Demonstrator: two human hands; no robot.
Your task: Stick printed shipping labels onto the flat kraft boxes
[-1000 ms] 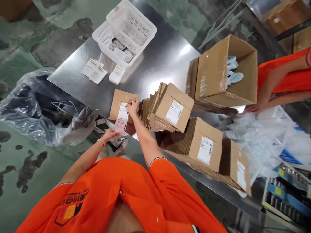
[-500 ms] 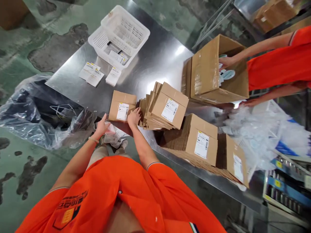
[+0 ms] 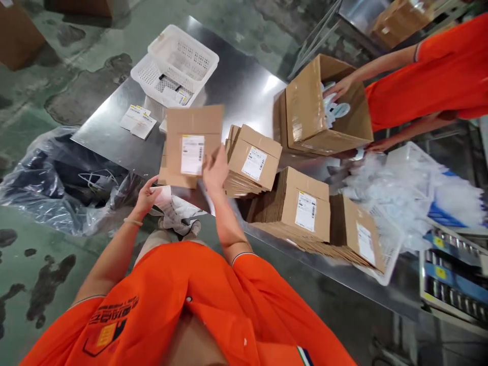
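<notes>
My right hand (image 3: 215, 170) grips the lower right edge of a flat, labelled cardboard box (image 3: 193, 122), raised above the metal table (image 3: 114, 142). Under it, part of another cardboard piece shows at its left side. My left hand (image 3: 147, 197) pinches a white paper strip (image 3: 163, 197) at the table's front edge; the strip hangs down toward my feet. Just right of my right hand stands a leaning stack of folded, labelled boxes (image 3: 259, 147).
Two more folded box stacks (image 3: 308, 203) (image 3: 362, 229) line the front edge. White baskets (image 3: 186, 51) and label sheets (image 3: 138, 121) lie at the back left. A co-worker's hand reaches into an open carton (image 3: 305, 107). A plastic-lined bin (image 3: 68, 178) stands left.
My right hand has lifted a labelled box that lay near the stack. My left hand has shifted left and down, with more of the white strip showing. The view has moved slightly.
</notes>
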